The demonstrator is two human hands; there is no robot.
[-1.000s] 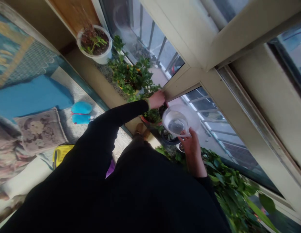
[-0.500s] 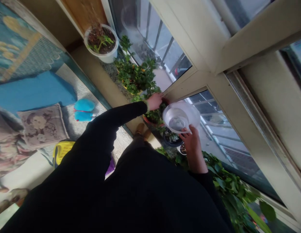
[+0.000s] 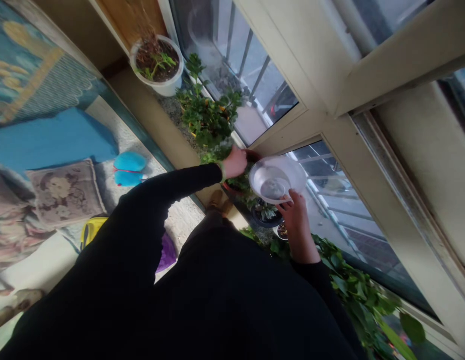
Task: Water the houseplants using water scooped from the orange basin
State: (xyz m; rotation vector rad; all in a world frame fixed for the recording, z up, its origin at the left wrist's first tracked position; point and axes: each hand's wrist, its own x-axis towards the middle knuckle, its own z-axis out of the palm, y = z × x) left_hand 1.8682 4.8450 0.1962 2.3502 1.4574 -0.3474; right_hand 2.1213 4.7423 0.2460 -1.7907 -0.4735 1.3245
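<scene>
My right hand point(image 3: 296, 217) grips the near rim of a clear plastic bowl point(image 3: 263, 184), which is tilted and held above the sill plants. What lies in the bowl, if anything, is hard to make out. My left hand point(image 3: 235, 162) hovers over a plant in a reddish round pot point(image 3: 232, 188), just left of the bowl. Its fingers are curled together, and whatever they pinch is too small or hidden to name. Below the bowl stands a dark pot point(image 3: 268, 220) with a pale-leaved plant, beside a small white pot point(image 3: 282, 231).
Leafy plants point(image 3: 212, 117) and a white pot of soil point(image 3: 167, 86) line the stone sill. The window frame point(image 3: 315, 120) rises on the right, with a large leafy plant point(image 3: 352, 295) beneath. On the left are a bed with a blue pillow point(image 3: 52, 142) and a patterned cushion point(image 3: 65, 192).
My left hand has drawn back slightly to the left and down from the window frame, its fingers now curled. The bowl in my right hand has barely shifted.
</scene>
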